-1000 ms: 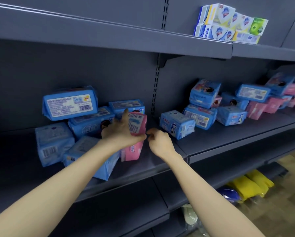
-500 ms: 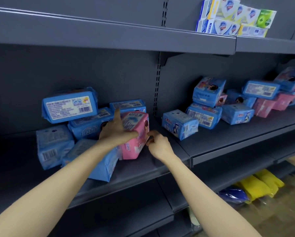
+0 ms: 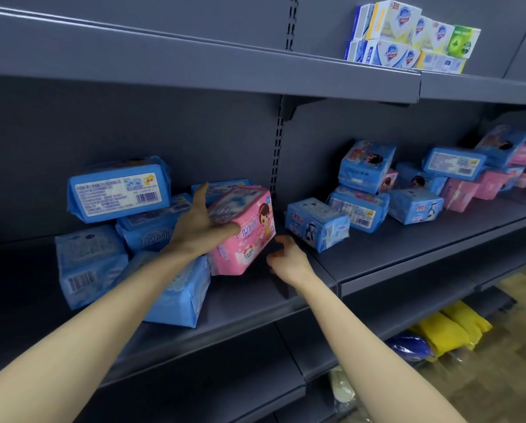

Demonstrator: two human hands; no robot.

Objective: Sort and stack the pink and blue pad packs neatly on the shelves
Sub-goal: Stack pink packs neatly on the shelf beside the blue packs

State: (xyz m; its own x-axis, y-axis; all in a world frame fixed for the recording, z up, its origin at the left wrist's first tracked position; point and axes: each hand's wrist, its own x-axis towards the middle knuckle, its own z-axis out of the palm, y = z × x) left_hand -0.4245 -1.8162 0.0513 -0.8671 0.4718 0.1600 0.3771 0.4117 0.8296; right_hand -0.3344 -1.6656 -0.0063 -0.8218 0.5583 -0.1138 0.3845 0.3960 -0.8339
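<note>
Presently the pink pack (image 3: 246, 236) is being gripped by the left hand (image 3: 199, 227), thumb across its front, and held tilted over the middle shelf (image 3: 255, 300), against the heap of blue packs (image 3: 118, 193). The gripping fingers are being largely hidden behind it. The right hand (image 3: 289, 259) is being held just beside its lower corner, loosely curled, holding nothing. Farther packs (image 3: 499, 172) are being blurred and cut off at the right edge.
</note>
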